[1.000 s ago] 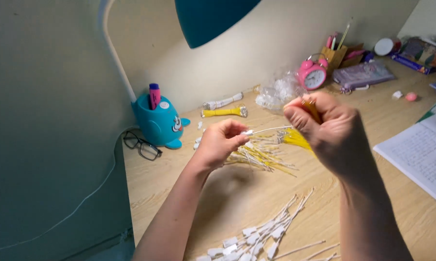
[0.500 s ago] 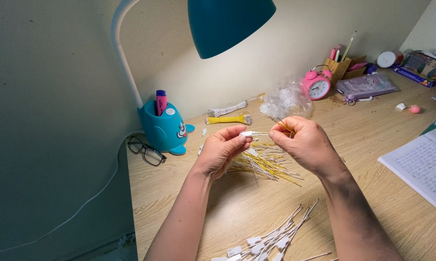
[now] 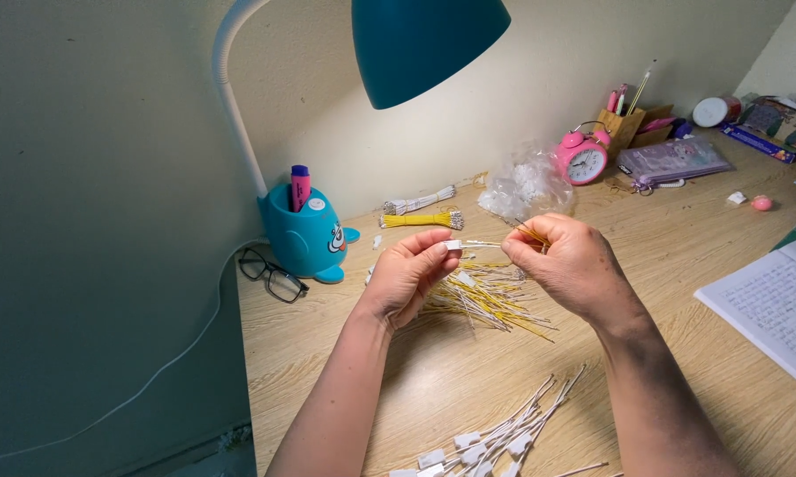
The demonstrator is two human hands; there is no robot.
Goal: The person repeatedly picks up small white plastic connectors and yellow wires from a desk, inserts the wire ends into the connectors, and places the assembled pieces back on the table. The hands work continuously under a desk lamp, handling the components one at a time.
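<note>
Above the loose pile of yellow and white wires on the table, we hold both hands up, close together. Our left hand pinches a small white connector between thumb and fingertips, its thin white wire running out toward our right hand, just across from it over the same pile. The right hand is closed in a pinch on a yellow wire whose end sticks out above the knuckles; whether it also grips the white wire we cannot tell. Nearer to us than the pile lies a heap of finished white connectors with wires. Beyond the pile, toward the wall, lie a tied yellow wire bundle, a white bundle and a clear plastic bag. Left of the pile stands the blue lamp base, with glasses beside it
</note>
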